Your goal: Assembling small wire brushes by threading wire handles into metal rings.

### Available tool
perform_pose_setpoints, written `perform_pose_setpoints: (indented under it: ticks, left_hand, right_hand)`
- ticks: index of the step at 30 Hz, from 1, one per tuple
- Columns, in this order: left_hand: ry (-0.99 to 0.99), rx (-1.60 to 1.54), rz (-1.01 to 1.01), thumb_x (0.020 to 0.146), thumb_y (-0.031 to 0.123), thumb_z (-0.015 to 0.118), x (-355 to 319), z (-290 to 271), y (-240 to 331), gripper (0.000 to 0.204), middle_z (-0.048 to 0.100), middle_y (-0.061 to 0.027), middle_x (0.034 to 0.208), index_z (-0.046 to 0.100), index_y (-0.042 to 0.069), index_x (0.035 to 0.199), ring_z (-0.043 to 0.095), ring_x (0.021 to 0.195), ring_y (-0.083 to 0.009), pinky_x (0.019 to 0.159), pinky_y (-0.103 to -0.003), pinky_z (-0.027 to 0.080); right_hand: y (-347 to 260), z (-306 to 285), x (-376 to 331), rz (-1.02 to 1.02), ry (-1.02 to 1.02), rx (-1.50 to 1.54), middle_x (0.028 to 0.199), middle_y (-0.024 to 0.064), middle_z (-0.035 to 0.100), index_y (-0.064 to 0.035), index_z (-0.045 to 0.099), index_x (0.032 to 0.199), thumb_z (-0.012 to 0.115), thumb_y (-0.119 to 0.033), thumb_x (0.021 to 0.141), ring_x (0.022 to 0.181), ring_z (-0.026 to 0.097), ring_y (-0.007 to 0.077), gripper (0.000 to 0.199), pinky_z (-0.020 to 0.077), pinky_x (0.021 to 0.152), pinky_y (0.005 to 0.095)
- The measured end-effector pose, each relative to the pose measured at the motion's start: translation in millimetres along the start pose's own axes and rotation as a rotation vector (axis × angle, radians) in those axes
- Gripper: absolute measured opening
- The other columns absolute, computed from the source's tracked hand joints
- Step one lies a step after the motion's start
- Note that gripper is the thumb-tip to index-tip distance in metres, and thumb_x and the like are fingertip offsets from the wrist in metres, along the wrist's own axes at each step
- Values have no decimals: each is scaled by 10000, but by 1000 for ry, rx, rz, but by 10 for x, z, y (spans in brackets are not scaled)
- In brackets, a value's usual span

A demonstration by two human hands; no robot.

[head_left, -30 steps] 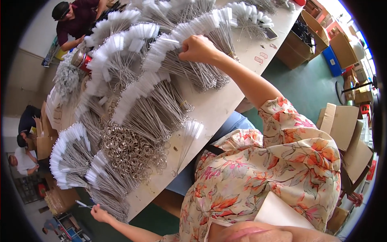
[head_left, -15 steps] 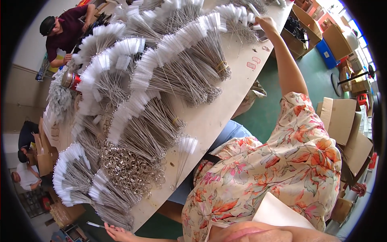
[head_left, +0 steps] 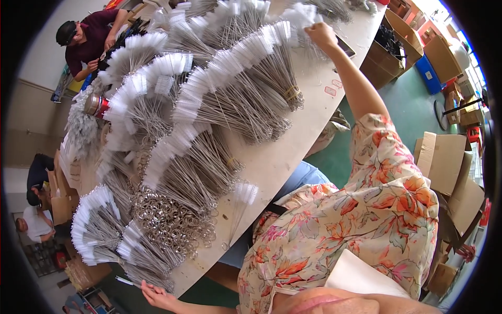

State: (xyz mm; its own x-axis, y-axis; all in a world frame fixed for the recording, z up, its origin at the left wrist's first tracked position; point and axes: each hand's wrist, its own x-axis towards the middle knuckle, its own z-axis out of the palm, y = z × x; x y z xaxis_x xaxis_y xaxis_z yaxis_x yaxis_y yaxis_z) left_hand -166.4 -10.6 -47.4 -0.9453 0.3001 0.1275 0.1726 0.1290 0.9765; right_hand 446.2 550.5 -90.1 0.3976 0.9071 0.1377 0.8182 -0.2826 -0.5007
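Note:
My left hand [head_left: 157, 296] is at the table's lower left corner, its fingers closed on a thin wire brush whose white bristle end [head_left: 124, 281] sticks out to the left. Far across, my right hand [head_left: 321, 35] reaches over the right part of the table. Its fingers are curled down at a loose pile of white-bristled wire brushes [head_left: 302, 17]; what they grip, if anything, is hidden. Blurred wire stems lie under that hand. Between my hands, bundles of similar brushes [head_left: 225, 68] cover much of the table. A few loose brushes [head_left: 243, 194] lie near its front edge.
A heap of metal rings [head_left: 167, 217] lies among the bundles on the pale table [head_left: 272, 149]. A red can [head_left: 96, 106] stands toward the back. One person [head_left: 94, 39] works across the table. Cardboard boxes [head_left: 384, 57] and a blue bin [head_left: 430, 74] stand to the right.
My right hand has moved left and slightly down onto the loose brushes, where stems now blur. My left hand has shifted slightly up and right with the brush. The whole view has shifted slightly.

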Motion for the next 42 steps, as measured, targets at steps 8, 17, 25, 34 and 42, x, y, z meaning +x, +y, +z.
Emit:
perform_pose_setpoints:
  ticks: [8, 17, 25, 34, 42]
  left_hand:
    - [-59, -64, -64, 916, 227, 523, 4, -2, -29, 304, 429, 24, 706, 568, -30, 1073, 298, 481, -14, 384, -155, 209]
    - [-298, -426, -114, 921, 226, 514, -224, 495, 75, 285, 440, 19, 703, 554, -30, 1039, 353, 559, -42, 469, -182, 276]
    - [-269, -380, -121, 908, 247, 516, -333, 504, -117, 278, 408, 21, 646, 578, -22, 947, 330, 545, -55, 492, -203, 269]
    - [-331, -344, -210, 907, 226, 517, -453, 738, -98, 238, 448, 8, 642, 575, -3, 934, 304, 473, -36, 396, -166, 238]
    - [-714, -276, 145, 919, 101, 453, -935, 1555, 558, 185, 470, -17, 611, 554, -40, 984, 395, 469, -64, 407, -182, 303]
  right_hand:
    - [-584, -444, -260, -164, -44, -299, 972, 119, 651, -117, 672, 925, 513, -484, 812, 941, 611, 303, 415, 476, 800, 424]
    - [-431, -695, 363, -434, 30, -293, 633, 83, 640, -138, 703, 647, 568, -398, 763, 639, 628, 255, 315, 500, 663, 392]
    - [106, -288, 115, -125, -66, -222, 810, 82, 675, -90, 709, 749, 749, -435, 647, 709, 640, 194, 362, 511, 674, 351]
    - [234, -359, 222, -322, 388, 200, 575, 12, 589, -98, 704, 816, 715, -463, 701, 523, 518, 128, 383, 431, 541, 299]
    - [-1679, -1173, -1840, -762, -231, 1059, 782, 9, 530, -55, 523, 805, 407, -334, 962, 685, 527, 122, 341, 435, 627, 257]
